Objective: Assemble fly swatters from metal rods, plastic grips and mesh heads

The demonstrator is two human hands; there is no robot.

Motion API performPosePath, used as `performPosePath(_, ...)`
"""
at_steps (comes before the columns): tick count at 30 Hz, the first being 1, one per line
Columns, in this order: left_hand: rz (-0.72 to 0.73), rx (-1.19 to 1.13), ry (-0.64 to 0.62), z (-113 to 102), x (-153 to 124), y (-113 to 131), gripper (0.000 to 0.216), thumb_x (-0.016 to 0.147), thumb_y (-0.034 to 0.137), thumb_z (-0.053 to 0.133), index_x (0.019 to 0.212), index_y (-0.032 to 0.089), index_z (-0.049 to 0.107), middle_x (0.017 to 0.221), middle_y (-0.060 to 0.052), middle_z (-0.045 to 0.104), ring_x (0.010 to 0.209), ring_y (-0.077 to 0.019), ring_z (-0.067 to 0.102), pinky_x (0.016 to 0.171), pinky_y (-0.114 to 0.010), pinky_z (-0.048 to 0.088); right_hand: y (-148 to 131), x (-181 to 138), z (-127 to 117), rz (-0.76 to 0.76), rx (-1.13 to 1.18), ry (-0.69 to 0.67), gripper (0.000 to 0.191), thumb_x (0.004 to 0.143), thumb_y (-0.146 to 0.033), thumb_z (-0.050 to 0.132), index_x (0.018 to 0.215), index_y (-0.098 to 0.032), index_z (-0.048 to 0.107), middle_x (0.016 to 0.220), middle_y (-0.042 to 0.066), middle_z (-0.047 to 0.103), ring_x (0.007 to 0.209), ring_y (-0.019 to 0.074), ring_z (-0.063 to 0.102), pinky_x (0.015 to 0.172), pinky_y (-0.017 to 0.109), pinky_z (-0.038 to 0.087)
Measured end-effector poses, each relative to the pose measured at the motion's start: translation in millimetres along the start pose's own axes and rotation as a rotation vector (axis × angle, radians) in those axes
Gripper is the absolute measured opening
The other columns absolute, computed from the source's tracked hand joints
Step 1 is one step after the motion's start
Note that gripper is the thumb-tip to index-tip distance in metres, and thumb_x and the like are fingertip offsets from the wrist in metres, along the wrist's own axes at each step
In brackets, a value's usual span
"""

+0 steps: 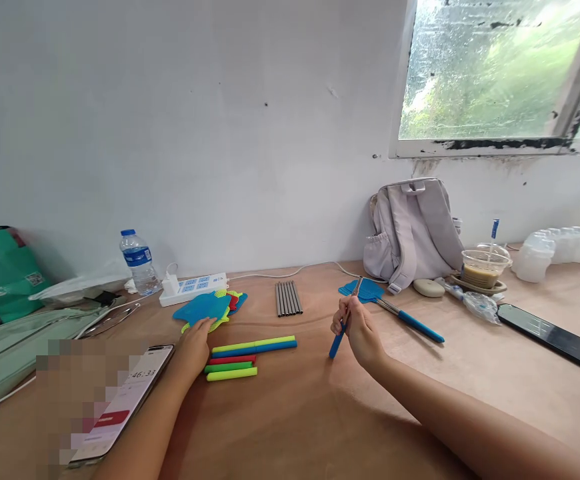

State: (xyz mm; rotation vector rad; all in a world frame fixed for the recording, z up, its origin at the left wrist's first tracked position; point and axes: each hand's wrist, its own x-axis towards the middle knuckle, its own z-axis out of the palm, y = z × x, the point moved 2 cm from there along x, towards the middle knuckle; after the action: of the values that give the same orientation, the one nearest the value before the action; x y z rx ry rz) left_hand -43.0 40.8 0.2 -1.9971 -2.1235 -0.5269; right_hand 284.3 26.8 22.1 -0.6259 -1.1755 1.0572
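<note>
Blue-handled rod (337, 344), slanted, between right fingers (338, 319)

Daylight comes through the window (495, 73) at upper right, its wet-looking pane glowing with green blurred beyond recognition. The pale wall (195, 133) is softly and evenly lit. Across the bench (530, 420), the right side is brighter, while the near middle sinks into brown shade, with a soft shadow beneath the right forearm (445, 407). The dark phone (550, 333) has a glossy sheen. The right hand (360, 330) looks reasonably sharp; wide-angle stretching lengthens both forearms, and coarse pixelation covers part of the lower left.
</note>
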Motion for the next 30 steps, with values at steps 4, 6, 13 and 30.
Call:
performPosePath(4, 0.006, 0.026, -0.025, -1.1, 0.6, -0.8, 0.054, 0.072, -0.005, 0.027, 0.115, 0.009, 0.055, 0.116, -0.012, 0.060, 0.103, -0.0241, 0.057, 0.086, -0.035, 0.046, -8.6, 6.5, -0.5, -0.031, -0.077, -0.021, 0.041, 0.082, -0.060, 0.040, 0.069, -0.020, 0.040, 0.053, -0.006, 0.042, 0.047, 0.0102, 0.044, 0.049, 0.026, 0.035)
performPosePath(6, 0.011, 0.036, -0.022, -1.0, 2.4, -2.6, 0.049, 0.076, -0.001, 0.027, 0.116, 0.008, 0.054, 0.115, -0.013, 0.060, 0.103, -0.0239, 0.057, 0.086, -0.035, 0.046, -17.1, 9.4, -0.9, -0.060, -0.087, 0.008, 0.037, 0.081, -0.056, 0.046, 0.071, -0.021, 0.039, 0.055, -0.006, 0.042, 0.045, 0.0088, 0.043, 0.046, 0.024, 0.034)
performPosePath(13, 0.018, 0.072, -0.010, -4.8, 2.3, -0.2, 0.047, 0.082, 0.016, 0.029, 0.125, 0.010, 0.048, 0.106, -0.011, 0.062, 0.095, -0.0249, 0.058, 0.082, -0.035, 0.045, -43.9, 14.4, -4.9, -0.150, -0.002, 0.086, 0.039, 0.082, -0.047, 0.051, 0.062, -0.021, 0.031, 0.050, -0.010, 0.025, 0.039, 0.0051, 0.026, 0.038, 0.021, 0.024)
performPosePath(30, -0.035, 0.032, -0.013, -2.4, 2.5, -1.3, 0.048, 0.080, 0.020, 0.036, 0.124, 0.007, 0.045, 0.094, -0.010, 0.058, 0.088, -0.0237, 0.057, 0.077, -0.033, 0.045, -33.0, 11.6, -9.8, -0.101, -0.300, -0.178, 0.049, 0.081, -0.058, 0.040, 0.051, -0.023, 0.026, 0.044, -0.006, 0.026, 0.040, 0.0083, 0.026, 0.038, 0.024, 0.022)
